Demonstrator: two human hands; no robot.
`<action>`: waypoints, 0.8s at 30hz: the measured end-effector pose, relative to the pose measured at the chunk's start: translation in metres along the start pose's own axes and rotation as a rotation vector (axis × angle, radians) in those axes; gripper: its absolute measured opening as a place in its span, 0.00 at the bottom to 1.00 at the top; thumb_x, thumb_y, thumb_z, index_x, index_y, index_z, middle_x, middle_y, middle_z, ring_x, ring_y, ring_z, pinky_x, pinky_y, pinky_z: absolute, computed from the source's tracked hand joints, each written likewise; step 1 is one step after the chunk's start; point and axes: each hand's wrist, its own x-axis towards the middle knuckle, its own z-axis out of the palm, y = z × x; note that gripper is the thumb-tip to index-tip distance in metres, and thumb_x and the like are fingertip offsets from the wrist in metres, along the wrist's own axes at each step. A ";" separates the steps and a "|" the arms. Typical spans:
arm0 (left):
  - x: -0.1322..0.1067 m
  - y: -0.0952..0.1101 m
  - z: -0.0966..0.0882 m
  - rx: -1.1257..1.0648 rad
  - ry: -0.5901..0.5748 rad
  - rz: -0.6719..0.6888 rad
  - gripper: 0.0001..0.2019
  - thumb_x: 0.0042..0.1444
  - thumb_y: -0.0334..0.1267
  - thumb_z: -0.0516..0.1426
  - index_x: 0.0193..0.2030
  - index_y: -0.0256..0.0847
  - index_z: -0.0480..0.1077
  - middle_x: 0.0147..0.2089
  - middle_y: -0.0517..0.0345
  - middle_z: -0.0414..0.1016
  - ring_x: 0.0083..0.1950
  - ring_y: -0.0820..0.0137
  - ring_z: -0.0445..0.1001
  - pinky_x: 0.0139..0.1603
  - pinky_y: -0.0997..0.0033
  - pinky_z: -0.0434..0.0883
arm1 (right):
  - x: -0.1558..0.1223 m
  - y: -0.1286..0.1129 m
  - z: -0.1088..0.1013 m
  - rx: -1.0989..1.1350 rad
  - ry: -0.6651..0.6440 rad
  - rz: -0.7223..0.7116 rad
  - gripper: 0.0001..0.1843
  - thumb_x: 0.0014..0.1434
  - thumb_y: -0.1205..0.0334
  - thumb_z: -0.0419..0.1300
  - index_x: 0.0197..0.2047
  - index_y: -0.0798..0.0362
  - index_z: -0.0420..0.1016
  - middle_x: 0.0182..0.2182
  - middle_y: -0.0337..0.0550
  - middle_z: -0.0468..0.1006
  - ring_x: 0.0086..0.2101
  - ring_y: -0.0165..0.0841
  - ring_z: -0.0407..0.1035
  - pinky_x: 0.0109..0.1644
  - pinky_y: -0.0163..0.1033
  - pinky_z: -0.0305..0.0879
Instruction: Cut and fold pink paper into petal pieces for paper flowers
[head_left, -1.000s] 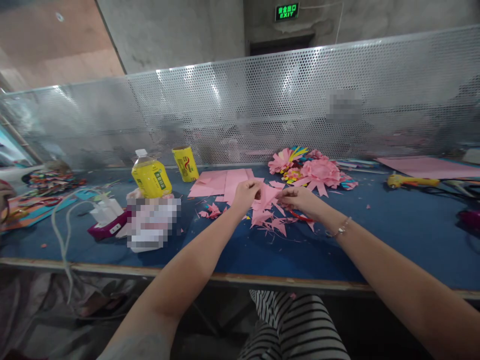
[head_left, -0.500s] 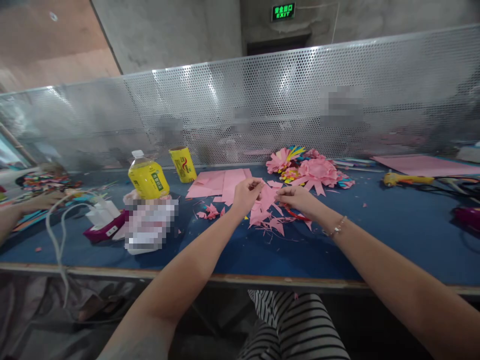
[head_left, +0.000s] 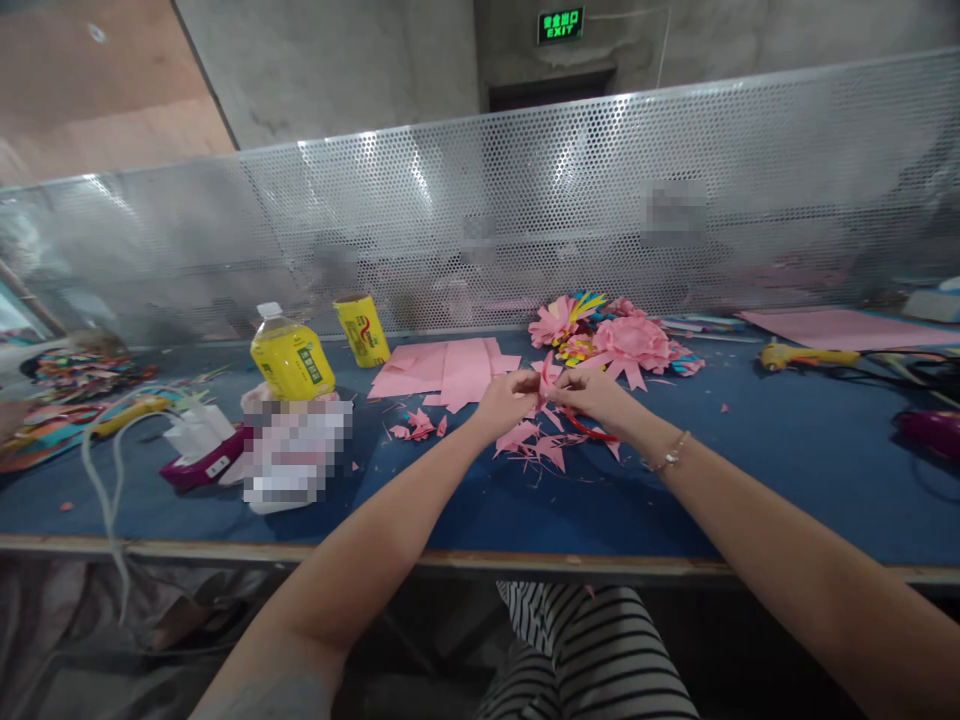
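My left hand [head_left: 504, 401] is closed on a small folded piece of pink paper [head_left: 545, 377], held just above the blue table [head_left: 787, 470]. My right hand [head_left: 596, 394] meets it from the right, fingers pinched at the same piece, and red-handled scissors [head_left: 589, 428] hang from that hand. Pink paper offcuts [head_left: 541, 446] lie scattered on the table beneath both hands. A stack of flat pink sheets [head_left: 450, 368] rests just beyond my left hand.
Finished pink and multicoloured paper flowers [head_left: 619, 340] sit at the back. A yellow bottle [head_left: 291, 358], a yellow can [head_left: 362, 328] and a tissue box [head_left: 199, 450] stand left. A glue gun [head_left: 806, 354] lies right. A perforated metal screen [head_left: 525, 210] backs the table.
My hands have drawn together; the larger spread of pink paper I held is now a narrow folded piece pinched between both hands. A co-worker's arm at the far left has gone from view.
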 end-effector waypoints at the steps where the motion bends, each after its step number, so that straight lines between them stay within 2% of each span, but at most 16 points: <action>1: 0.000 0.000 0.001 -0.056 -0.046 0.000 0.09 0.40 0.25 0.51 0.30 0.35 0.66 0.29 0.58 0.69 0.31 0.75 0.68 0.36 0.73 0.66 | 0.000 0.000 0.000 -0.008 0.007 -0.004 0.16 0.38 0.53 0.62 0.20 0.56 0.64 0.16 0.34 0.65 0.17 0.22 0.56 0.20 0.30 0.52; 3: -0.001 0.001 0.003 -0.157 -0.073 -0.011 0.13 0.38 0.25 0.53 0.35 0.35 0.66 0.34 0.55 0.70 0.33 0.74 0.69 0.35 0.73 0.67 | -0.001 -0.001 0.000 -0.014 0.017 -0.027 0.16 0.39 0.53 0.62 0.20 0.56 0.64 0.16 0.34 0.64 0.17 0.21 0.56 0.20 0.30 0.52; 6: -0.001 0.002 0.003 -0.192 -0.008 -0.060 0.20 0.36 0.27 0.57 0.41 0.35 0.64 0.41 0.51 0.68 0.35 0.73 0.69 0.34 0.73 0.68 | -0.001 -0.001 -0.001 0.015 0.008 -0.067 0.16 0.40 0.53 0.62 0.20 0.56 0.63 0.16 0.33 0.63 0.17 0.21 0.55 0.21 0.29 0.52; 11: 0.000 0.007 0.001 -0.257 0.070 -0.181 0.16 0.39 0.24 0.52 0.39 0.35 0.65 0.34 0.56 0.70 0.30 0.75 0.69 0.34 0.70 0.70 | 0.000 -0.001 0.000 0.066 -0.002 -0.081 0.16 0.40 0.53 0.61 0.20 0.55 0.60 0.16 0.32 0.61 0.17 0.21 0.56 0.20 0.29 0.55; 14: 0.000 0.008 -0.001 -0.319 0.102 -0.229 0.14 0.39 0.23 0.50 0.35 0.35 0.66 0.28 0.60 0.69 0.26 0.77 0.69 0.33 0.69 0.71 | 0.002 0.000 0.000 0.106 0.030 -0.051 0.17 0.40 0.53 0.61 0.20 0.54 0.58 0.17 0.33 0.63 0.19 0.23 0.61 0.22 0.30 0.58; 17: 0.002 0.006 -0.004 -0.336 0.199 -0.267 0.12 0.39 0.24 0.50 0.32 0.35 0.67 0.23 0.63 0.67 0.23 0.78 0.67 0.29 0.72 0.71 | 0.004 0.001 0.000 0.204 0.073 0.008 0.16 0.38 0.56 0.62 0.21 0.54 0.58 0.17 0.34 0.64 0.21 0.27 0.66 0.23 0.31 0.61; 20: 0.004 0.004 -0.006 -0.372 0.269 -0.266 0.10 0.38 0.25 0.51 0.30 0.34 0.67 0.24 0.62 0.68 0.23 0.78 0.67 0.26 0.75 0.70 | 0.005 0.000 0.000 0.266 0.109 0.068 0.15 0.37 0.59 0.62 0.22 0.53 0.57 0.17 0.35 0.66 0.22 0.28 0.67 0.24 0.33 0.64; 24: 0.004 0.002 -0.006 -0.372 0.298 -0.240 0.10 0.38 0.24 0.51 0.30 0.34 0.68 0.27 0.60 0.71 0.24 0.77 0.68 0.27 0.74 0.70 | 0.005 0.001 -0.001 0.185 0.168 0.064 0.14 0.39 0.61 0.61 0.20 0.53 0.56 0.16 0.36 0.68 0.20 0.27 0.66 0.24 0.33 0.63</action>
